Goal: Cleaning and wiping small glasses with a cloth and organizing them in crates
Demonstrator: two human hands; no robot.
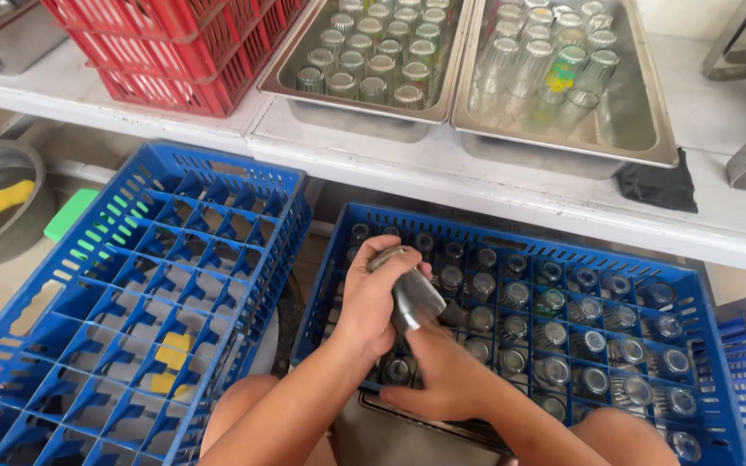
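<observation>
My left hand [371,302] grips a short stack of glasses [409,286], tilted, just above the left part of a blue compartment crate [511,237] that holds several upturned glasses [593,341]. My right hand [442,375] lies under the lower end of the stack, its fingers wrapped round the bottom glass. Both forearms come up from the bottom edge, over my knees.
An empty blue divider crate [144,285] stands to the left. On the white shelf [442,168] above sit two steel trays of glasses [373,52] [563,69], red crates [174,43] and a dark cloth [658,183]. A metal basin with a yellow sponge [6,197] is far left.
</observation>
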